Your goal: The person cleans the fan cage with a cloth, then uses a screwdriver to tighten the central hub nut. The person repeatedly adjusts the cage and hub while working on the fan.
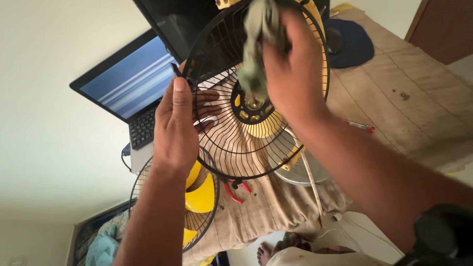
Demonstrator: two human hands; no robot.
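Now | blk wire fan grille | L hand grips rim | R hand pinches rag

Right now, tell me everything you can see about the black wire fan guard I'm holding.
The black wire fan guard is a round grille of thin metal-looking spokes and rings, with a black and yellow hub at its centre. It is held up tilted above the table. The left hand grips its rim, fingers hooked through the wires. The right hand presses a greyish cloth against its upper part.
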